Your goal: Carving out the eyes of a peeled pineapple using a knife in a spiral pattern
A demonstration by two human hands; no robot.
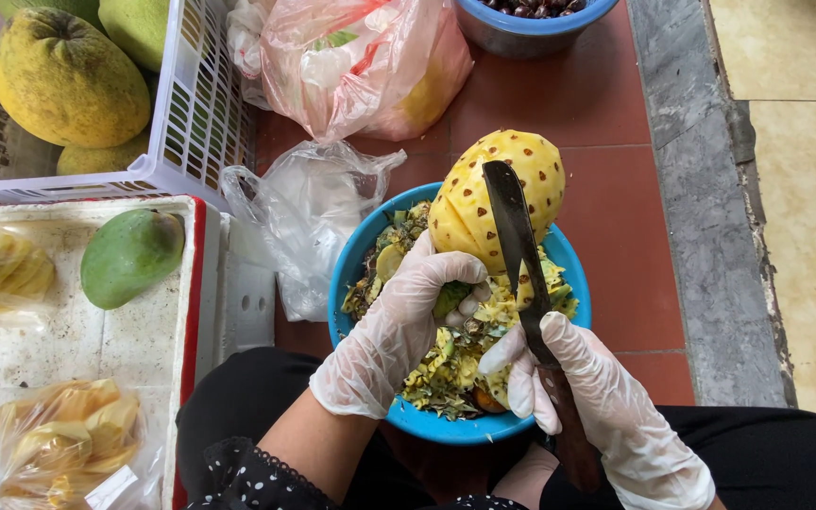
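Below, peeled pineapple (498, 194) gripped at its base by gloved left hand (408, 307) above blue bowl (356, 260) of peelings, knife (521, 264) clasped by right hand (583, 378), blade laid on the fruit, fingers closed around both.

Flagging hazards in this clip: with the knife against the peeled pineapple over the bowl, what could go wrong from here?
1. The knife blade lies across the pineapple, close to the left hand gripping its base; a slip could cut those fingers.
2. Both hands wear thin gloves, and the right hand holds the handle; juice may loosen the grip.
3. The blue bowl seems to sit at the person's lap, heaped with peel; it might tip.
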